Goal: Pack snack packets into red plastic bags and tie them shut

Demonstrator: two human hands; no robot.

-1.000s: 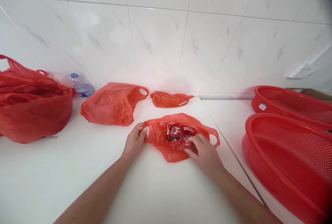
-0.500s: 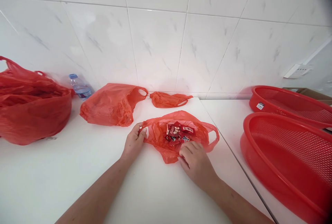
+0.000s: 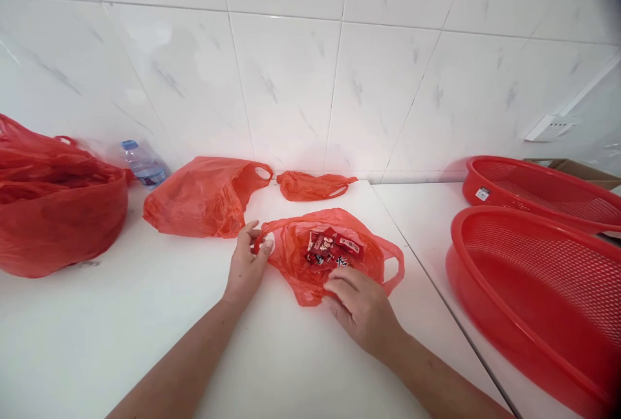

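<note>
An opened red plastic bag [image 3: 291, 277] lies on the white table, its mouth spread wide toward me. Inside it sit several small red snack packets [image 3: 334, 247] with white and dark printing. My left hand [image 3: 247, 267] holds the bag's left handle, the thumb on one side and curled fingers on the other. At the near rim, my right hand [image 3: 366, 312] is closed with thumb and fingertips on the bag's edge, close to the packets. The hand hides part of that rim. The right handle [image 3: 400, 270] stands loose in a loop.
Behind lie a filled red bag [image 3: 194, 199] and a flattened one [image 3: 313, 186]. A large bag-lined bundle [image 3: 63, 225] and a plastic bottle [image 3: 143, 163] are at left. Two red mesh baskets [image 3: 509, 315] stand at right, by a cardboard box [image 3: 577, 170]. A tiled wall [image 3: 286, 83] rises behind.
The view has shifted slightly. My left fingers have lifted and loosened a little at the handle. My right hand stays at the near rim, and the packets remain in the bag.
</note>
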